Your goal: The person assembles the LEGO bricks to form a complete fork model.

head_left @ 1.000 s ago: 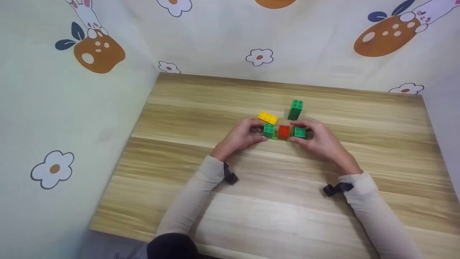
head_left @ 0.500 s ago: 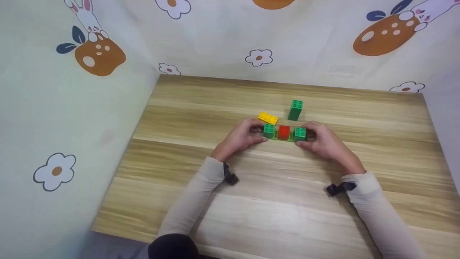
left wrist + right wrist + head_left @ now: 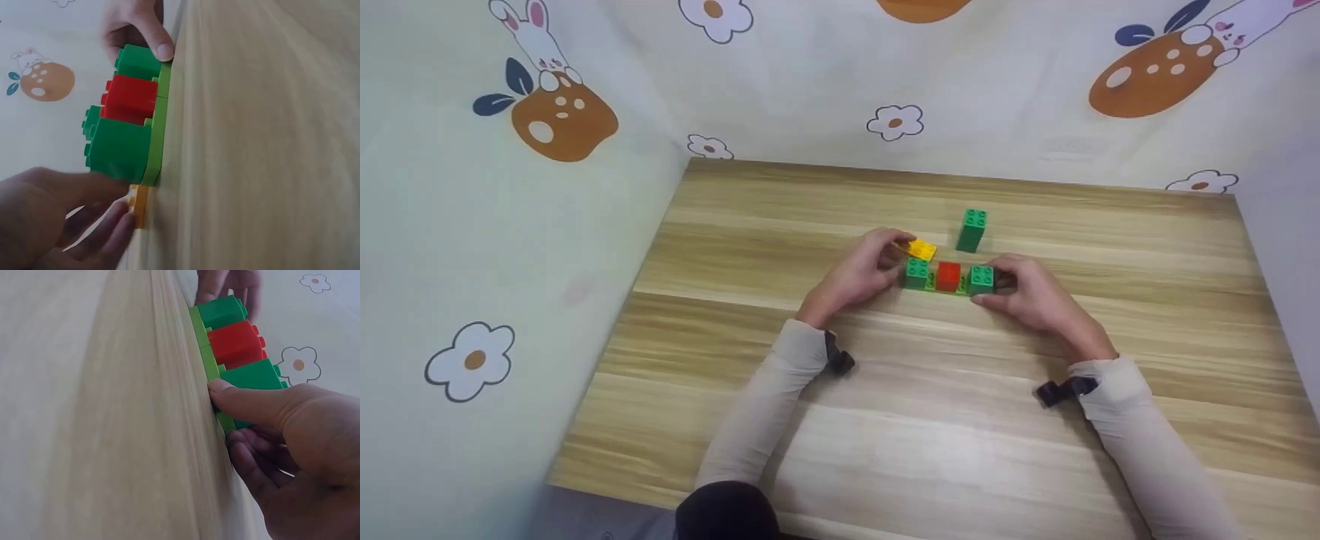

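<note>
A low light green building-block base (image 3: 208, 363), with a seam partway along, carries a red block (image 3: 949, 277) between two green blocks, the left green block (image 3: 916, 273) and the right green block (image 3: 982, 279). My right hand (image 3: 1033, 295) grips the base's right end, thumb on its near side and fingers curled behind. A flat yellow block (image 3: 922, 249) lies just behind the left end. My left hand (image 3: 864, 271) is at that end, its fingertips right at the yellow block and its thumb beside the left green block. The fingers partly cover the yellow block.
A tall green block (image 3: 972, 231) stands upright behind the row on the wooden table (image 3: 720, 352). Patterned cloth (image 3: 802, 82) hangs along the back and left table edges. Each sleeved wrist wears a small black camera mount.
My left hand has left the base's left end and shifted back to the yellow block. My right fingers have drawn back to the right, off the top sides of the right green block.
</note>
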A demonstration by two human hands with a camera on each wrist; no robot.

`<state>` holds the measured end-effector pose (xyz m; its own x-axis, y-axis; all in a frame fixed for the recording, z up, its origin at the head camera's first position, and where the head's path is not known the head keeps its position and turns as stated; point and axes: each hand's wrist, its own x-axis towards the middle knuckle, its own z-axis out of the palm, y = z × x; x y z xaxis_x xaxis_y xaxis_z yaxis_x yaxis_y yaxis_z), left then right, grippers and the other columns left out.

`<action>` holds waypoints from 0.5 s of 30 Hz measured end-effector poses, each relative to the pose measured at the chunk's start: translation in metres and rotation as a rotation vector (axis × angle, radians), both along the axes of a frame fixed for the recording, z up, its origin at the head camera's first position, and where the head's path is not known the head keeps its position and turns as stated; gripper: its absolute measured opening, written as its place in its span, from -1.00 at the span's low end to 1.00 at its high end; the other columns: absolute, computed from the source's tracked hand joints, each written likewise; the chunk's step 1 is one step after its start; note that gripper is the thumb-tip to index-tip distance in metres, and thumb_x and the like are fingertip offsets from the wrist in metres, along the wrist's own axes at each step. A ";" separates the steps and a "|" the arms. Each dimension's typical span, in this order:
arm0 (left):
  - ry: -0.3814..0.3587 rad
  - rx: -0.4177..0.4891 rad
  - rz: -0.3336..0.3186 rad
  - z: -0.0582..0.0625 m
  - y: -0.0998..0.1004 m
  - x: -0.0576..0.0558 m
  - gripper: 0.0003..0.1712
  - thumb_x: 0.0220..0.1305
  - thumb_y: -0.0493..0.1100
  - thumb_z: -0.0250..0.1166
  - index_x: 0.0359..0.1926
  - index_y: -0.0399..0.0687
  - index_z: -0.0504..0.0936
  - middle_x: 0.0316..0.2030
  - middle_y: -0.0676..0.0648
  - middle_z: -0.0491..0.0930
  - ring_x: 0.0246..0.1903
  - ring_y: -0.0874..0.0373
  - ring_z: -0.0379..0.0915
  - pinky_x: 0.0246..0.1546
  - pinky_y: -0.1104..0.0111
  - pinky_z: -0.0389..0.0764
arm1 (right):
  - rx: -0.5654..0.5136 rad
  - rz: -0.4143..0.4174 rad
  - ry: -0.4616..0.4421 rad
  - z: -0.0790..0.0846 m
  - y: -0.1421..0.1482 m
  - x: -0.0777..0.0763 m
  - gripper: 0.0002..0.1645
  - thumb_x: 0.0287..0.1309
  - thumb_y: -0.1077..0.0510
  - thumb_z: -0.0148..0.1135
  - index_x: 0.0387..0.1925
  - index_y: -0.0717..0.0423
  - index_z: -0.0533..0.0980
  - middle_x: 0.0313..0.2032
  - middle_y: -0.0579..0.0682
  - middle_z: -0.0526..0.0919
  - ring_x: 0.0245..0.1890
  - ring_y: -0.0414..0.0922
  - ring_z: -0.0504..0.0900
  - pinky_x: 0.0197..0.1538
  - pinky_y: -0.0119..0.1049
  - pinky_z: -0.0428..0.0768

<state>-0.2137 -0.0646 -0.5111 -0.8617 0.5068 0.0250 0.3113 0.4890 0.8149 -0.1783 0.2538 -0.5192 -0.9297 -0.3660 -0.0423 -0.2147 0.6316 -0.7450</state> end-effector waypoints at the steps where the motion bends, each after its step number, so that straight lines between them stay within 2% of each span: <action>1: 0.040 -0.018 0.025 0.000 0.002 -0.001 -0.39 0.43 -0.39 0.38 0.45 -0.14 0.51 0.36 -0.15 0.56 0.33 -0.02 0.55 0.47 0.21 0.57 | 0.001 -0.001 0.001 -0.001 0.000 0.000 -0.50 0.17 0.14 0.66 0.12 0.18 0.72 0.03 0.14 0.77 -0.02 0.04 0.74 0.05 -0.34 0.69; 4: 0.136 -0.087 0.089 -0.004 0.006 -0.004 -0.34 0.48 -0.28 0.39 0.53 -0.03 0.46 0.51 -0.08 0.45 0.52 0.02 0.36 0.63 0.22 0.35 | 0.005 -0.005 0.007 -0.001 0.000 0.000 -0.50 0.16 0.14 0.66 0.11 0.18 0.72 0.02 0.13 0.77 -0.03 0.03 0.73 0.04 -0.35 0.68; 6: 0.148 -0.126 0.101 -0.007 0.006 -0.004 -0.29 0.51 -0.24 0.38 0.59 -0.01 0.39 0.58 -0.07 0.38 0.59 0.03 0.26 0.69 0.22 0.24 | 0.008 -0.004 0.010 -0.002 0.000 0.000 -0.50 0.16 0.14 0.66 0.11 0.18 0.72 0.02 0.13 0.77 -0.04 0.01 0.72 0.03 -0.39 0.66; 10: 0.114 -0.199 0.067 -0.010 0.006 -0.004 -0.27 0.55 -0.21 0.34 0.63 -0.03 0.34 0.61 -0.09 0.36 0.61 0.01 0.24 0.70 0.19 0.21 | 0.001 0.001 0.019 -0.002 0.000 0.001 -0.50 0.15 0.15 0.67 0.11 0.18 0.73 0.02 0.13 0.77 -0.04 0.00 0.72 0.02 -0.44 0.64; 15: 0.121 -0.245 0.063 -0.010 0.007 -0.003 -0.39 0.54 -0.20 0.36 0.53 -0.05 0.49 0.45 -0.10 0.51 0.48 -0.03 0.36 0.64 0.17 0.33 | -0.016 0.005 0.027 -0.002 0.000 0.001 -0.51 0.14 0.16 0.66 0.11 0.17 0.73 0.01 0.12 0.78 -0.04 0.00 0.71 0.06 -0.38 0.65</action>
